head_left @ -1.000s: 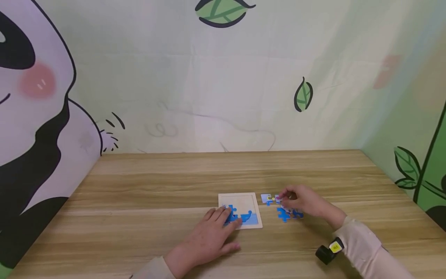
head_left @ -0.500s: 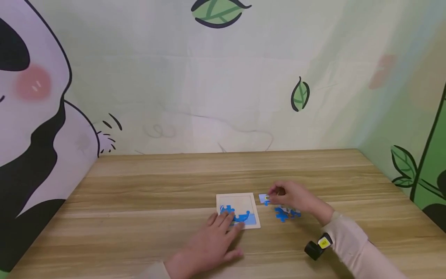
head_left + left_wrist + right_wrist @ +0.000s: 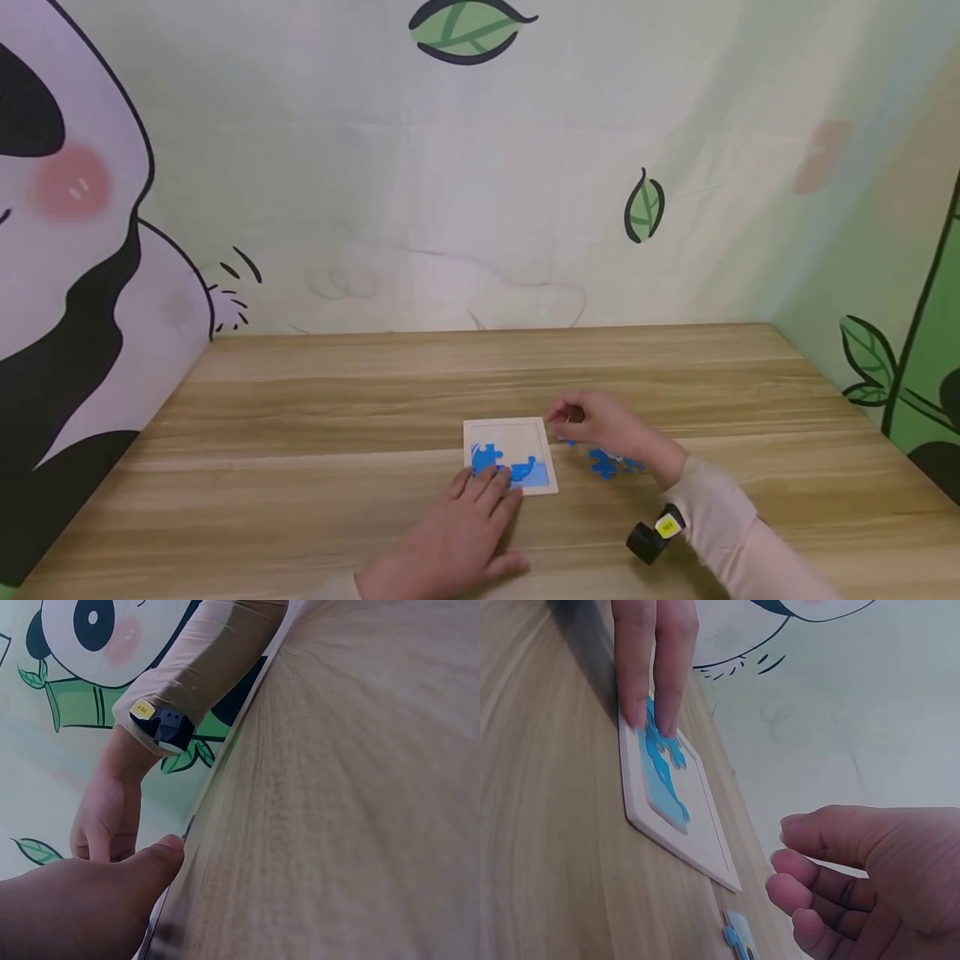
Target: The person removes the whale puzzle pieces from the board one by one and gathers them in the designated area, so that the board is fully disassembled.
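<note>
My left hand (image 3: pixel 461 533) lies with straight fingers on the lower edge of a square wooden puzzle tray (image 3: pixel 551 468). Blue jigsaw pieces (image 3: pixel 487 455) fill part of the tray's lower half; some are under the fingertips. Just right of the tray, my right hand (image 3: pixel 609 421) hovers with loosely bent fingers. In the right wrist view its thumb and fingers (image 3: pixel 791 889) stand apart, with no piece seen between them. A loose jigsaw piece (image 3: pixel 739 934) lies near the tray's corner below that hand. Blue jigsaw pieces (image 3: pixel 603 464) sit by the right wrist, partly hidden.
The wooden table (image 3: pixel 337 400) meets a pale wall (image 3: pixel 360 183) painted with leaves and a panda (image 3: pixel 75 250). A small black wrist camera (image 3: pixel 652 537) is strapped to the right sleeve (image 3: pixel 720 508).
My right hand has moved left, from above the loose pieces to the tray's right side. The left hand has slid slightly down, baring more of the blue pieces in the tray.
</note>
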Demonstrator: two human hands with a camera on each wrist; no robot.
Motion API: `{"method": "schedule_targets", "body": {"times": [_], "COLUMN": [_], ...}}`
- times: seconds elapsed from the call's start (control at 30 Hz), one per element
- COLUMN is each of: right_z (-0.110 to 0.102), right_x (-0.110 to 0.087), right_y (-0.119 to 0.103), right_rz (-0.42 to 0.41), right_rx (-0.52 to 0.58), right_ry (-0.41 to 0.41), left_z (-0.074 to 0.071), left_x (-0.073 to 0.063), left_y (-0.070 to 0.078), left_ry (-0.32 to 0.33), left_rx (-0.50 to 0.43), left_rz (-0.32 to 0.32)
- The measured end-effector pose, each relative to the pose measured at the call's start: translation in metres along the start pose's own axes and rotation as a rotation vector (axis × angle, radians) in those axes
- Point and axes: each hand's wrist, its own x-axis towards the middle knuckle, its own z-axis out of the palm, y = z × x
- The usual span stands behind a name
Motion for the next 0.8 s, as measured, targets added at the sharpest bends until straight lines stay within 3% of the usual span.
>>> {"method": "schedule_targets", "body": {"times": [0.37,0.8], "right_z": [0.015,0.029], "right_x": [0.014,0.026], "right_y": [-0.008,-0.019], "right_rz": [0.013,-0.004], "right_rx": [-0.021,-0.019], "right_ry": [-0.023,-0.060], "left_z": [0.001,0.003], "left_x": [0.002,0.004], "left_y": [0.000,-0.001], "left_ry": [-0.054,-0.060], "left_rx": [-0.063,-0.070], "left_rz": [-0.002,-0.004]}}
